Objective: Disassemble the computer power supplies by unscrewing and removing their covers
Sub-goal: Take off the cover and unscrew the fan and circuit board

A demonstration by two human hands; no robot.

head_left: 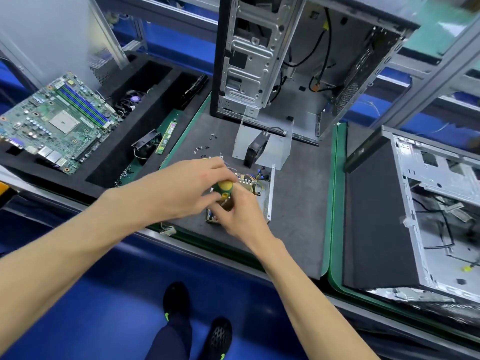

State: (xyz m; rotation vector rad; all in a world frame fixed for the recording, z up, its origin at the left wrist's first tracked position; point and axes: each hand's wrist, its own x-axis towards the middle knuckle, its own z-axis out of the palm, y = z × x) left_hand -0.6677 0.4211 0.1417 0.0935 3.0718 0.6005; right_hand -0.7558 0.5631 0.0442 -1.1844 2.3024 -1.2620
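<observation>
- Grey matting covers the workbench [298,203], with green trim along its edges.
- Open power supply [259,193] lies near the bench's front edge, circuit board exposed, metal side wall standing on its right.
- Left hand [189,185] reaches over the unit, fingers curled and bearing on its top beside the tool; what they clamp is hidden.
- Right hand [239,214] grips a green-and-yellow screwdriver [223,189], fingers wrapped round the handle, tool upright over the board.
- Removed cover [262,145], bent sheet metal carrying a black fan, stands just behind the unit.
- Loose screws [205,146] lie scattered left of the cover.
- Stripped tower case [272,61] stands at the back edge; a second case [415,216] lies at the right end.
- Motherboard [57,120] rests on the black foam tray [109,157] at the left end.
</observation>
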